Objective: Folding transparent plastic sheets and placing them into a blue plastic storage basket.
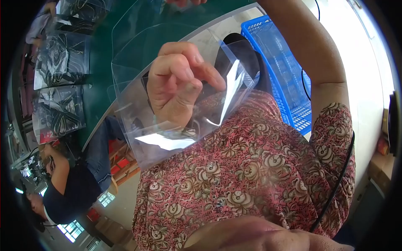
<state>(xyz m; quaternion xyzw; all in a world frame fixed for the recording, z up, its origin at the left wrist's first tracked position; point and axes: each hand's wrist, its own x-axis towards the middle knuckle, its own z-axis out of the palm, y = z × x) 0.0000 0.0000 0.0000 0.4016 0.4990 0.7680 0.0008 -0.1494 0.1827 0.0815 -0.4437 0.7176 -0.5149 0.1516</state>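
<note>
Clear film [167,143] overlaps the loosely curled left hand [175,85] at centre and may crease if those fingers snag it, though what that hand or the right hand [186,2] at twelve o'clock grips cannot be told.

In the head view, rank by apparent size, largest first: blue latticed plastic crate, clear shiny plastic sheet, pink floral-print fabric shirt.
1. Pink floral-print fabric shirt
2. Clear shiny plastic sheet
3. Blue latticed plastic crate, partly hidden

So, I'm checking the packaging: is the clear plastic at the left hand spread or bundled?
Spread: the clear plastic reaches well past both sides of the left hand.
</note>
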